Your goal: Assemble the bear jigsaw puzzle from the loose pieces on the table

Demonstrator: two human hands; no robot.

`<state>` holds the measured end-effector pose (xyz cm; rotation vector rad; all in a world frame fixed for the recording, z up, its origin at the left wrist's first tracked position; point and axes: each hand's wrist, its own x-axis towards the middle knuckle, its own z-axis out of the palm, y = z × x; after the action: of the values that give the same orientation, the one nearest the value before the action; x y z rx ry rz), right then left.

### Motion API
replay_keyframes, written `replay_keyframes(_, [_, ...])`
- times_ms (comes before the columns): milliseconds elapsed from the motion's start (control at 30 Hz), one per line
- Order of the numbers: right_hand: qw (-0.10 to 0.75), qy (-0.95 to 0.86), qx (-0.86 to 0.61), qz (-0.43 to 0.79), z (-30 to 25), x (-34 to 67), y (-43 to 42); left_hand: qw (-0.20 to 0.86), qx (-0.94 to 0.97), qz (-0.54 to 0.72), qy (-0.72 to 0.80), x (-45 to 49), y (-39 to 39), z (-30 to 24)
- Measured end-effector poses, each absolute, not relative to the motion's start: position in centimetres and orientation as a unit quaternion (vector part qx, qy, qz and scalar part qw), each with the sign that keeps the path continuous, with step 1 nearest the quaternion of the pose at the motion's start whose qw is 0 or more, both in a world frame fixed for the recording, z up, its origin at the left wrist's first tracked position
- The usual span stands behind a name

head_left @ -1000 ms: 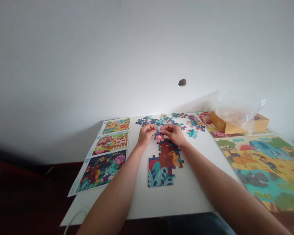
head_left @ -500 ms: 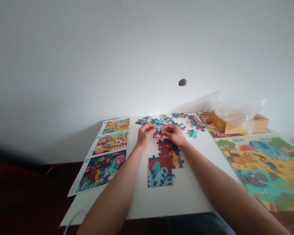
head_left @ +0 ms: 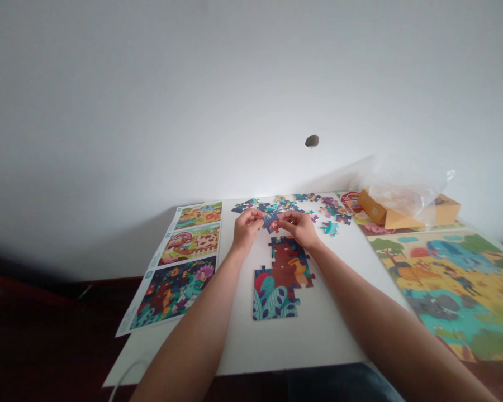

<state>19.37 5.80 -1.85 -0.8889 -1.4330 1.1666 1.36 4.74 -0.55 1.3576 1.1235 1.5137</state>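
Between my two hands is a dark blue puzzle piece (head_left: 272, 223) with a red patch, raised above the far end of the joined section. My left hand (head_left: 248, 226) pinches its left side with thumb and forefinger. On its right side, the fingers of my right hand (head_left: 298, 227) are closed on it. Nearer to me lies a joined puzzle section (head_left: 283, 279) showing a brown bear, an orange animal and teal leaves. Beyond my hands, loose puzzle pieces (head_left: 285, 204) are spread out, partly hidden by my fingers.
A picture sheet (head_left: 174, 262) with three printed scenes lies at the left. To the right is a finished animal puzzle (head_left: 456, 290). Behind it, a yellow box (head_left: 406, 218) with a clear plastic bag (head_left: 411, 187) rests near the wall. A cable (head_left: 123, 374) crosses the front left corner.
The puzzle piece has been turned and lifted slightly between my fingers, so its red patch now sits higher and further from the joined section. My hands have barely shifted.
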Motion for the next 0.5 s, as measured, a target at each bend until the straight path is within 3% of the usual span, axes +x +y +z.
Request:
replay_keyframes(167, [0.554,-0.586,-0.372,0.460,-1.56,19.60,6.07,0.461,0.581,0.530,0.412,1.71,4.29,-0.33])
replay_keyframes(500, [0.534,-0.585,-0.388,0.471,-1.68,19.38,5.84,0.455,0.541,0.554,0.441,1.88,4.75,-0.76])
